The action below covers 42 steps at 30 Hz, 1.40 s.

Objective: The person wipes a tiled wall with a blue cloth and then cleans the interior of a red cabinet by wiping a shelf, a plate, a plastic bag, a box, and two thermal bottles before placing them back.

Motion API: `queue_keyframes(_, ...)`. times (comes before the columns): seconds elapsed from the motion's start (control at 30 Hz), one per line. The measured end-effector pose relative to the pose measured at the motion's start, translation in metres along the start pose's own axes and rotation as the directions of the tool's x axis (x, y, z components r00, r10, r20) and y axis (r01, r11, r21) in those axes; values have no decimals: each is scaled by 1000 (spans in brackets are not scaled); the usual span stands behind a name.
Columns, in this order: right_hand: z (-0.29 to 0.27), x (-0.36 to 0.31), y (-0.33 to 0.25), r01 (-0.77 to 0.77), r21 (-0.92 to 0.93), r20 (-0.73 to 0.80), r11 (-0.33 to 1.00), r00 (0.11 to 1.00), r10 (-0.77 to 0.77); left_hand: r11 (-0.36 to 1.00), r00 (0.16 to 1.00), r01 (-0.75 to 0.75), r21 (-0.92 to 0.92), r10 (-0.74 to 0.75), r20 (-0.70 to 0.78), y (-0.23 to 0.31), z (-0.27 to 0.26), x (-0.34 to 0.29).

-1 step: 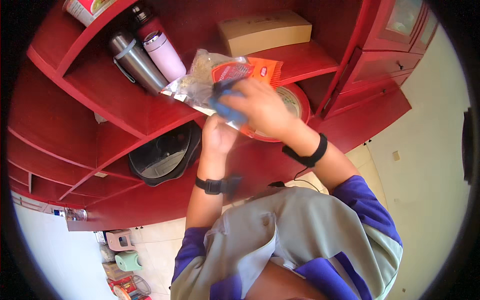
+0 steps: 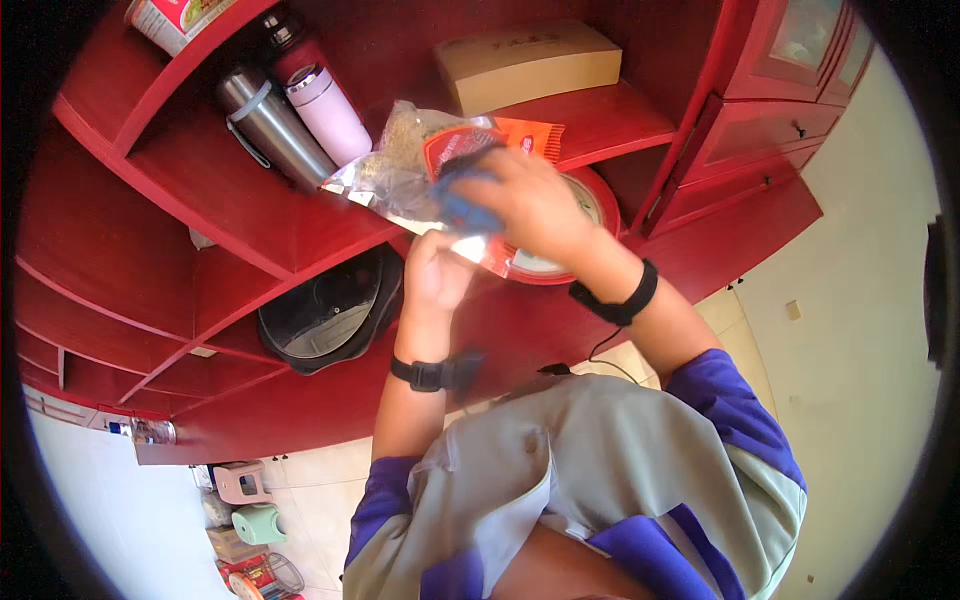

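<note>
Blue cloth [image 2: 466, 207], crinkled plastic bag [image 2: 398, 165]
I see the right hand [image 2: 540, 205] gripping blurred cloth; the bag partly hides the left hand [image 2: 438, 272], its grip unclear.

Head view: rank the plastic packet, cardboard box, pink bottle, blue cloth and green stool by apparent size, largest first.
1. Plastic packet, though the right hand covers part
2. Cardboard box
3. Pink bottle and blue cloth, unranked: the cloth is blurred and partly hidden
4. Green stool
</note>
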State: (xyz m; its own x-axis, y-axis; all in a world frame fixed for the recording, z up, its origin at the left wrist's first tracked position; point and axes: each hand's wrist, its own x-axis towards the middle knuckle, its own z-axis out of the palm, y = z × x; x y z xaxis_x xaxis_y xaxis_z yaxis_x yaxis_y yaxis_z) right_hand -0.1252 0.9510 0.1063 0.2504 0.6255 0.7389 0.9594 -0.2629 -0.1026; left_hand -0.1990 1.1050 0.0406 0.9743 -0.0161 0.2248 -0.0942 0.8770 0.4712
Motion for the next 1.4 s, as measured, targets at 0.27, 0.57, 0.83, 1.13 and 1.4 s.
queue_keyframes(0.27,-49,-9,74,-491,-216,-212,844,868,450,967,990,-30,255,63,-123,4,18,-5)
queue_keyframes(0.57,-1,1,-6,-124,-23,91,992,988,125,937,988,-59,345,104,-114,-2,9,-9)
queue_keyframes(0.83,-37,-1,72,-367,-156,-165,917,925,342,882,980,84,464,10,-196,0,13,-13)
queue_keyframes(1.13,6,21,-7,-28,45,128,999,991,22,701,984,-56,711,161,-81,-16,14,2)
queue_keyframes(1.4,-19,19,19,-105,54,32,993,994,103,868,975,66,491,50,-218,-7,4,-7)
